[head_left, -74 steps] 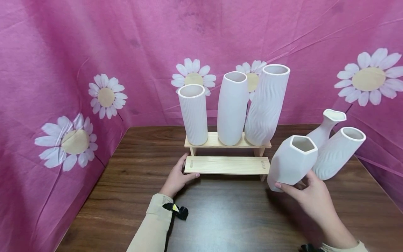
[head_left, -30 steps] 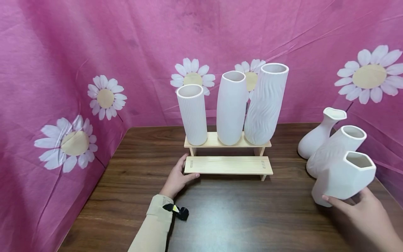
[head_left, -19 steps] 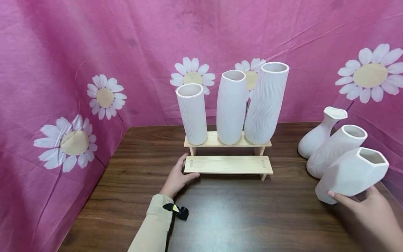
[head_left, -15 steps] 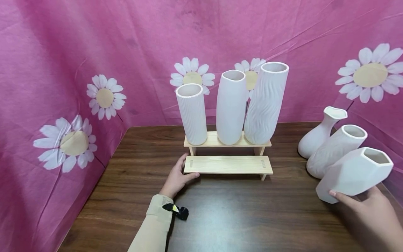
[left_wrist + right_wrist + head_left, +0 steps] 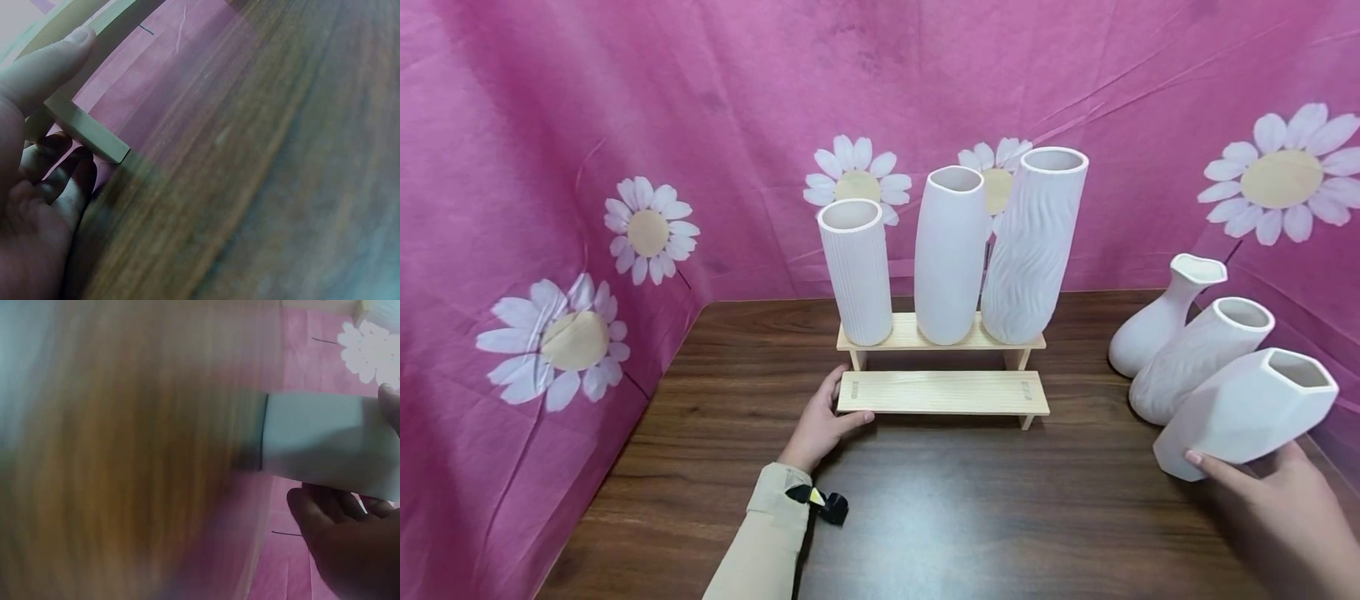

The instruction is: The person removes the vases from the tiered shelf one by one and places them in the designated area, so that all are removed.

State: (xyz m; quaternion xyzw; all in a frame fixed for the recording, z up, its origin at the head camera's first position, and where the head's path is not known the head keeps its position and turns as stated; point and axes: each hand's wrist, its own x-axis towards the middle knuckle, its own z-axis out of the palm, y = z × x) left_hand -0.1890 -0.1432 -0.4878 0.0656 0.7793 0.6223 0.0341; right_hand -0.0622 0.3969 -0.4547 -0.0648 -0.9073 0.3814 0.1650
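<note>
A faceted white vase with an angular mouth is at the right of the table. My right hand holds it low down, thumb on the near side and fingers round the far side. In the right wrist view the vase's base appears to meet the tabletop. My left hand grips the left end of the two-tier wooden stand at its lower board. In the left wrist view the thumb lies on the board and the other fingers curl near the stand's leg. A ribbed vase, a smooth vase and a wavy vase occupy the upper tier.
Behind the held vase stand a textured cylindrical vase and a narrow-necked vase, close together. Brown wood tabletop stretches in front of the stand. A pink daisy-print cloth hangs behind and at the sides.
My right hand has carried the faceted vase from beside the stand to the right, in front of the other two vases. Over the last half second it barely moves. The left hand stays put.
</note>
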